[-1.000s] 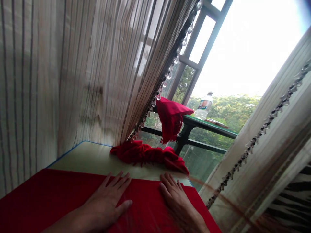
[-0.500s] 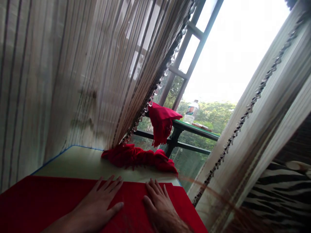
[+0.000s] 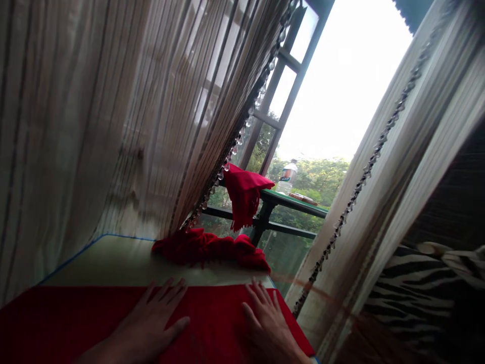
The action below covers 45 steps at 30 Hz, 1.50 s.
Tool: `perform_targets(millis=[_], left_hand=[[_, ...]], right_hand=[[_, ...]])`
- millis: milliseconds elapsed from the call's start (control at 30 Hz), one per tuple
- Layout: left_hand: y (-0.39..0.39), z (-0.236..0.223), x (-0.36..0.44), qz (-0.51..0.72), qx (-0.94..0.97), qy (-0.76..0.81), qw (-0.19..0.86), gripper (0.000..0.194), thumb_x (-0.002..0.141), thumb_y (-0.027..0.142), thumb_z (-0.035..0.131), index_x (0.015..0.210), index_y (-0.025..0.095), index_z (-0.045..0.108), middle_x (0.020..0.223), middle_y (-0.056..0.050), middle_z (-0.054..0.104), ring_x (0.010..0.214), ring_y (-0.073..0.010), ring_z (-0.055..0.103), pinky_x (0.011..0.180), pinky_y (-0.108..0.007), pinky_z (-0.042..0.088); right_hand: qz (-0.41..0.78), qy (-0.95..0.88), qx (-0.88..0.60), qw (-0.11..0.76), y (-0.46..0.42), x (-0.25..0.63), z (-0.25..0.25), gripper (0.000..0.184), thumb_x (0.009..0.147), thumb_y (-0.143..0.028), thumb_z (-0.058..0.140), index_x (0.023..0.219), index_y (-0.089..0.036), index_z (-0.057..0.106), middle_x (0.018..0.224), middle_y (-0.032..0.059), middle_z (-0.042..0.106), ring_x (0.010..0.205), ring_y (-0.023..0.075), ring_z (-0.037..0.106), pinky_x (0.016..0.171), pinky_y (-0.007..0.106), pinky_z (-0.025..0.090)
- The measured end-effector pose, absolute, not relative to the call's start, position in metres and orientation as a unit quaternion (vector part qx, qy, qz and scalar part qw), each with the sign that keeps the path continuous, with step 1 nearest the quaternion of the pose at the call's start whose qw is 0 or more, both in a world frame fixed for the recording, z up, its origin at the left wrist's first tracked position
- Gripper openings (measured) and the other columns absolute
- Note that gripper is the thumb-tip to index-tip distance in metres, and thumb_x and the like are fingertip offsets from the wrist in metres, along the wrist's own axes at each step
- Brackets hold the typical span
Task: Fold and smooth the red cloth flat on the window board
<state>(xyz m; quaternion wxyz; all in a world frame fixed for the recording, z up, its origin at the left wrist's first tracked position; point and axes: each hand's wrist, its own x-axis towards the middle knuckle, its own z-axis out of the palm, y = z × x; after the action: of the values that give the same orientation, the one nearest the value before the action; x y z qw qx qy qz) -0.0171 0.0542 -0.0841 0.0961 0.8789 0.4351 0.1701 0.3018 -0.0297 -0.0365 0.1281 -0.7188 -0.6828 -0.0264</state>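
A flat red cloth (image 3: 76,323) lies spread over the near part of a pale table (image 3: 113,260). My left hand (image 3: 151,323) rests palm down on it, fingers stretched out and slightly apart. My right hand (image 3: 265,323) lies flat on the same cloth near its right edge, fingers spread. Beyond my hands, a crumpled red scarf (image 3: 208,247) sits bunched at the table's far edge. Another red scarf (image 3: 244,194) with a fringe hangs over the end of a green ledge (image 3: 303,202) outside.
Striped sheer curtains (image 3: 113,111) with beaded edges hang close on the left and right. A plastic water bottle (image 3: 287,178) stands on the green ledge by the window frame. A zebra-print fabric (image 3: 435,283) lies at the right.
The view has tilted and drifted, so everything sits lower and more to the left. My right hand has slid right along the red cloth; my left hand stays flat.
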Motion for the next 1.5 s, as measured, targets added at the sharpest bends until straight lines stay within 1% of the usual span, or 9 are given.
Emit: perform_targets(millis=[100,200,500,700,800,967,1067,1233,1500], left_hand=[[0.062,-0.095,-0.018,0.181,0.884,0.426,0.062,0.069,0.098,0.067,0.039,0.155,0.031,0.025,0.16,-0.002,0.026,0.15,-0.0327,0.021,0.121,-0.06,0.011],[0.066,-0.099,-0.019,0.185,0.891,0.413,0.026,0.065,0.098,0.062,0.043,0.154,0.032,0.031,0.159,-0.004,0.03,0.148,-0.0333,0.027,0.12,-0.058,0.018],[0.064,-0.096,-0.022,0.197,0.895,0.401,-0.004,0.061,0.096,0.06,0.044,0.15,0.031,0.044,0.155,-0.006,0.039,0.144,-0.0354,0.037,0.116,-0.058,0.026],[0.058,-0.082,-0.019,0.166,0.89,0.424,-0.004,0.057,0.096,0.059,0.04,0.144,0.03,0.054,0.156,-0.003,0.038,0.143,-0.035,0.037,0.116,-0.058,0.027],[0.056,-0.078,-0.019,0.16,0.898,0.41,0.005,0.059,0.095,0.056,0.044,0.148,0.03,0.048,0.157,-0.002,0.035,0.145,-0.0333,0.034,0.117,-0.055,0.029],[0.056,-0.077,-0.017,0.138,0.883,0.448,0.04,0.066,0.096,0.061,0.041,0.153,0.028,0.039,0.158,-0.003,0.031,0.148,-0.0344,0.029,0.119,-0.058,0.022],[0.06,-0.081,-0.017,0.148,0.885,0.439,0.045,0.065,0.095,0.064,0.041,0.151,0.031,0.041,0.158,-0.003,0.031,0.147,-0.0347,0.029,0.119,-0.058,0.023],[0.062,-0.085,-0.018,0.167,0.885,0.433,0.036,0.063,0.096,0.064,0.043,0.15,0.031,0.044,0.158,-0.002,0.034,0.147,-0.0327,0.03,0.119,-0.054,0.024],[0.062,-0.089,-0.021,0.174,0.893,0.414,0.029,0.062,0.096,0.061,0.047,0.15,0.032,0.042,0.157,-0.004,0.034,0.144,-0.033,0.036,0.118,-0.053,0.027]], right_hand=[[0.063,-0.753,-0.642,0.126,-0.037,0.252,-0.031,0.071,0.093,-0.073,0.036,0.154,-0.039,0.028,0.165,-0.0031,0.013,0.153,0.0289,0.008,0.121,0.063,0.009],[0.109,-0.769,-0.616,0.13,-0.044,0.23,-0.03,0.071,0.093,-0.073,0.037,0.153,-0.037,0.03,0.164,-0.0001,0.017,0.152,0.0322,0.009,0.119,0.068,0.002],[0.114,-0.714,-0.676,0.139,-0.048,0.28,-0.018,0.066,0.099,-0.064,0.032,0.154,-0.028,0.031,0.164,0.006,0.02,0.152,0.031,0.012,0.122,0.06,0.01],[0.099,-0.727,-0.664,0.142,-0.013,0.277,-0.017,0.059,0.1,-0.06,0.035,0.152,-0.032,0.035,0.165,0.0027,0.022,0.153,0.025,0.012,0.124,0.051,0.005],[0.09,-0.697,-0.698,0.136,-0.011,0.307,-0.024,0.058,0.101,-0.054,0.034,0.152,-0.026,0.037,0.163,0.0061,0.027,0.152,0.0259,0.015,0.124,0.05,0.007],[0.057,-0.647,-0.747,0.138,-0.025,0.34,-0.021,0.059,0.102,-0.05,0.027,0.154,-0.022,0.034,0.163,0.0107,0.025,0.152,0.029,0.014,0.123,0.054,0.006],[0.05,-0.673,-0.724,0.142,-0.035,0.317,-0.02,0.065,0.099,-0.059,0.034,0.155,-0.027,0.03,0.165,0.006,0.018,0.153,0.0282,0.007,0.123,0.054,0.0],[0.09,-0.722,-0.671,0.14,-0.053,0.291,-0.027,0.066,0.095,-0.069,0.036,0.153,-0.039,0.029,0.164,-0.0011,0.022,0.152,0.0244,0.014,0.124,0.054,0.008],[0.086,-0.652,-0.743,0.12,-0.058,0.348,-0.03,0.06,0.1,-0.057,0.028,0.153,-0.028,0.034,0.163,0.0074,0.024,0.152,0.0297,0.015,0.121,0.062,0.007]])
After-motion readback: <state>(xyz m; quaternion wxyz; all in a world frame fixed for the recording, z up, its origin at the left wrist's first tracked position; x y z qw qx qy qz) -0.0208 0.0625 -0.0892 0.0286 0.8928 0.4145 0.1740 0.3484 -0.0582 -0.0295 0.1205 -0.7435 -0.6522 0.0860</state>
